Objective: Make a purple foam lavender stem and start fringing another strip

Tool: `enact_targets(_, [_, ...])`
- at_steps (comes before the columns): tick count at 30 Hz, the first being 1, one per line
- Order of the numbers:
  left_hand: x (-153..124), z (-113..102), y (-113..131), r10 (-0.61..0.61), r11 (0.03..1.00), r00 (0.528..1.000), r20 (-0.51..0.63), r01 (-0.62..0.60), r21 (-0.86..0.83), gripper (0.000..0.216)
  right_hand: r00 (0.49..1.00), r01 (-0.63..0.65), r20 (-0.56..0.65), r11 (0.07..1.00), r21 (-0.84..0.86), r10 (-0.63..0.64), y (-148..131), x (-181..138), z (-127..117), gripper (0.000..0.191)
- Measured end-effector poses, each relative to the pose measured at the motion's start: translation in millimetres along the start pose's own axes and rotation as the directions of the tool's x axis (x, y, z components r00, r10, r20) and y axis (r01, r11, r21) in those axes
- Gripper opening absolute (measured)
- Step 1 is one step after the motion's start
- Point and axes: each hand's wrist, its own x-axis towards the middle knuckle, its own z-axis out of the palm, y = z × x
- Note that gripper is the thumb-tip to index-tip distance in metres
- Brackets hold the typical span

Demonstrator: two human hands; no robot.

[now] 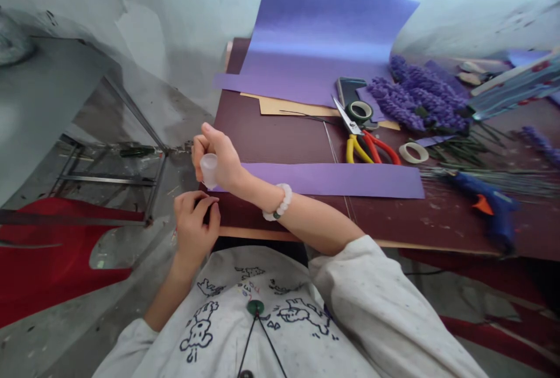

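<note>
My right hand [219, 153] is closed around a small translucent white bottle [209, 169], held bottom-down over the left end of the dark red table [280, 139]. Just below it my left hand [195, 226] pinches its fingertips together on something too small to make out, near the table's near edge. A long purple paper strip [341, 179] lies on the table right beside my right wrist, which wears a white bead bracelet [280, 204].
A large purple sheet [315, 34] curls up against the wall. Scissors with yellow and red handles [363, 139], a green tape roll [359, 111], a white tape roll [413, 152], purple flower stems [415, 98] and a blue glue gun [485, 203] lie to the right. A metal frame [114, 179] stands on the floor left.
</note>
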Motion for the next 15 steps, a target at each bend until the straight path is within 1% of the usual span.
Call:
enact_targets(5, [-3.4, -0.7, -2.8, -0.02, 0.999, 1.0, -0.015, 0.02, -0.043, 0.01, 1.0, 0.001, -0.002, 0.999, -0.042, -0.002, -2.0, -0.6, 1.1, 0.056])
enact_targets(7, [2.1, -2.4, -7.5, -0.081, 0.99, 0.995, -0.065, 0.073, -0.12, 0.011, 1.0, 0.003, 0.005, 0.998, -0.062, -0.003, -3.2, -1.4, 0.4, 0.056])
enact_targets(8, [8.3, -3.0, -10.3, -0.132, 0.977, 0.986, -0.099, 0.113, -0.181, 0.013, 1.0, 0.012, 0.01, 0.997, -0.07, -0.012, -3.8, -2.1, 0.1, 0.056])
enact_targets(9, [17.1, -3.3, -12.9, -0.206, 0.947, 0.969, -0.134, 0.163, -0.278, 0.015, 1.0, 0.025, 0.015, 0.997, -0.077, -0.024, -4.4, -2.9, 0.1, 0.056])
enact_targets(10, [28.3, -3.0, -15.1, -0.278, 0.894, 0.95, -0.145, 0.2, -0.402, 0.019, 0.999, 0.035, 0.018, 0.996, -0.084, -0.033, -5.0, -3.7, 0.4, 0.055])
enact_targets(11, [41.3, -2.1, -16.4, -0.348, 0.814, 0.93, -0.12, 0.236, -0.53, 0.023, 0.999, 0.038, 0.014, 0.995, -0.09, -0.037, -5.5, -4.3, 1.0, 0.055])
enact_targets(12, [55.5, -0.6, -16.7, -0.387, 0.708, 0.921, -0.051, 0.261, -0.656, 0.026, 0.999, 0.032, 0.001, 0.995, -0.095, -0.032, -5.9, -4.6, 1.7, 0.055])
enact_targets(13, [69.8, 1.3, -15.9, -0.416, 0.578, 0.909, 0.018, 0.279, -0.767, 0.031, 1.0, 0.018, -0.016, 0.995, -0.095, -0.02, -6.0, -4.6, 2.5, 0.054])
enact_targets(14, [83.2, 3.4, -14.1, -0.417, 0.45, 0.902, 0.112, 0.312, -0.837, 0.033, 0.999, 0.0, -0.034, 0.996, -0.093, -0.003, -5.9, -4.1, 3.1, 0.054])
enact_targets(15, [94.9, 5.7, -11.4, -0.391, 0.328, 0.894, 0.219, 0.357, -0.874, 0.038, 0.999, -0.017, -0.049, 0.996, -0.088, 0.012, -5.5, -3.2, 3.3, 0.054])
